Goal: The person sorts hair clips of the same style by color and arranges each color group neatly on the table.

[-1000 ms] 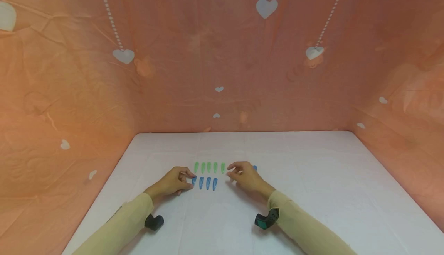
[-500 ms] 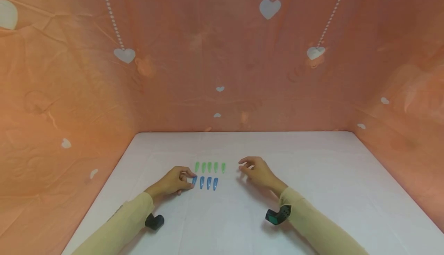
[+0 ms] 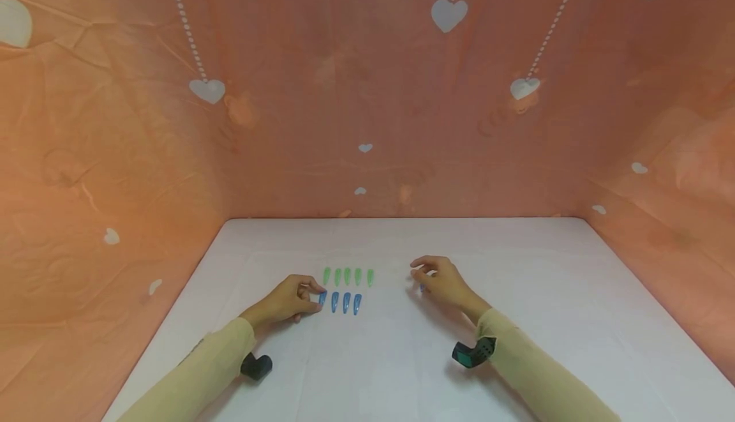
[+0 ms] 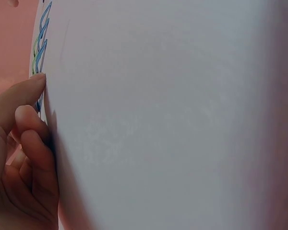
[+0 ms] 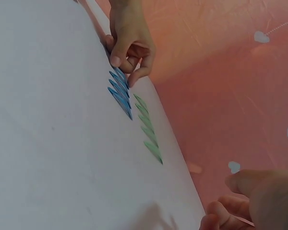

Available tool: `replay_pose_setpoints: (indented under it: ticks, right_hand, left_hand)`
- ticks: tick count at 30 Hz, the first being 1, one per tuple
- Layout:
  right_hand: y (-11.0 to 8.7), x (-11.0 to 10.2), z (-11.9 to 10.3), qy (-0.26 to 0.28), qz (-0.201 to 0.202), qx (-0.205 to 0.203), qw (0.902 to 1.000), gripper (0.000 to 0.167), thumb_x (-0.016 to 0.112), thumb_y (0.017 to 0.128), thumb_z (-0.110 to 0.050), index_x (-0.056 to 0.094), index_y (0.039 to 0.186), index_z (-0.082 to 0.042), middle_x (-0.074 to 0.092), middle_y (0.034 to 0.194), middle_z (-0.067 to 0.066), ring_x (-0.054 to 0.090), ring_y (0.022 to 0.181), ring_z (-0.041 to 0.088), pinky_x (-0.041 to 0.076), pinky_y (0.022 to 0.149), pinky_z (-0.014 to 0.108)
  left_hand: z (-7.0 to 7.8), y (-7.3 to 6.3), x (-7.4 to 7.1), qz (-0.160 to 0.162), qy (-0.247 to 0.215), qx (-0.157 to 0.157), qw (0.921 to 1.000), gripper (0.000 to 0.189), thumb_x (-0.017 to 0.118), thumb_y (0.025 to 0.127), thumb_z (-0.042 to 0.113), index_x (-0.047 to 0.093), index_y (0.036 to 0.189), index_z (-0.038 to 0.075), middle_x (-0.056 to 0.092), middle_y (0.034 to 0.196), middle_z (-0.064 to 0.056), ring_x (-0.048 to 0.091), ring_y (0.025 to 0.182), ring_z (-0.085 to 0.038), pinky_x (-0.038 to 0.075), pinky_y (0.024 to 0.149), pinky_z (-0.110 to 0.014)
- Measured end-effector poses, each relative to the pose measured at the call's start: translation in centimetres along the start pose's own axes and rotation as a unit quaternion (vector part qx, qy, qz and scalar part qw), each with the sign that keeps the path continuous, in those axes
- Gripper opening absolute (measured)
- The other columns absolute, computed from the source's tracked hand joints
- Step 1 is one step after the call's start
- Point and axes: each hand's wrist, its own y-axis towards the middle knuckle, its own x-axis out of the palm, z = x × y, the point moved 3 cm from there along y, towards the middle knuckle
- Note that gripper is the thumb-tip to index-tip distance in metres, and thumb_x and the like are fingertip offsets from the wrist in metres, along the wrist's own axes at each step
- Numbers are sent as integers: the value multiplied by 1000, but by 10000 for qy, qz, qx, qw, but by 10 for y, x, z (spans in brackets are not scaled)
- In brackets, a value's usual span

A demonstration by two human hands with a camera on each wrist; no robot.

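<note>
My left hand [image 3: 289, 297] pinches the leftmost blue snap hair clip [image 3: 323, 298] between thumb and forefinger, at its two ends, on the table. Three more blue hair clips [image 5: 120, 98] stand in line beside it. Behind them runs a row of several green hair clips [image 3: 347, 276]. To the right of both rows, my right hand [image 3: 441, 279] hovers low over the table with loosely bent fingers. Part of another blue hair clip [image 3: 422, 288] shows under it; the rest is hidden. In the right wrist view, nothing shows between the right hand's visible fingers.
The white table [image 3: 367, 371] reaches back to an orange-pink sheet [image 3: 321, 122] printed with hearts. That sheet also rises at the left and right sides. A black wrist device [image 3: 256, 367] sits on the left forearm, another wrist device [image 3: 473, 352] on the right.
My right hand has moved right, away from the green row's right end, to above the separate blue hair clip. The left hand and the rows have stayed in place.
</note>
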Motion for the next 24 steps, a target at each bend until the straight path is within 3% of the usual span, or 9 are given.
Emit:
replay_pose_setpoints:
  ticks: [24]
  right_hand:
    - [-8, -20, 19, 67, 112, 242, 9996, 28, 60, 100, -11, 65, 120, 7, 70, 100, 20, 60, 72, 17, 52, 61, 25]
  left_hand:
    - [0, 0, 0, -23, 30, 31, 10000, 34, 75, 90, 11, 67, 121, 2, 48, 59, 3, 43, 46, -9, 36, 48, -19]
